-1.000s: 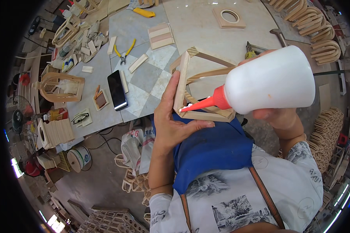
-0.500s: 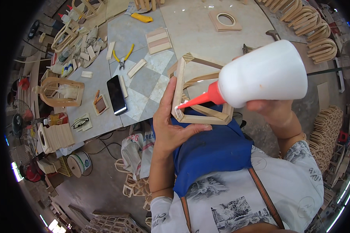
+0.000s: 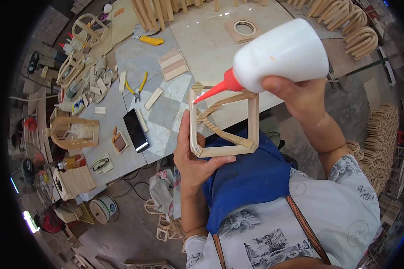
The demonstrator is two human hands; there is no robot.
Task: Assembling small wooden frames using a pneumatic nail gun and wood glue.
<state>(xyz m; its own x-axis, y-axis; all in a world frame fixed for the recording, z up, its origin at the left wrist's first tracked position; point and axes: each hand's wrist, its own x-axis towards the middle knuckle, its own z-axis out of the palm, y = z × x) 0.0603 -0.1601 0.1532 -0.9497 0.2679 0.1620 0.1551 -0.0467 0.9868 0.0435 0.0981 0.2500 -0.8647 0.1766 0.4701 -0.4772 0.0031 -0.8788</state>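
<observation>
My left hand (image 3: 194, 163) grips a small wooden frame (image 3: 253, 119) by its left side and lower edge, thumb along the bottom bar. Inside the frame, curved wooden strips meet in a point toward the left. My right hand (image 3: 300, 96) is wrapped round a white squeeze bottle (image 3: 283, 54), tilted with its red nozzle (image 3: 215, 91) pointing down to the left. The nozzle's tip is at the upper part of the frame's left bar, where a little white glue shows. Some of the right fingers are hidden behind the bottle.
On the table lie a black phone (image 3: 135, 130), yellow-handled pliers (image 3: 137, 87), a yellow-handled tool (image 3: 151, 41) and a striped wooden panel (image 3: 173, 64). A square wooden piece with a round hole (image 3: 245, 28) lies farther back. Bent wooden loops (image 3: 362, 42) are stacked at the far right.
The nozzle tip has gone from the lower left corner of the frame up along its left bar. The frame has turned a little, and the whole view has shifted.
</observation>
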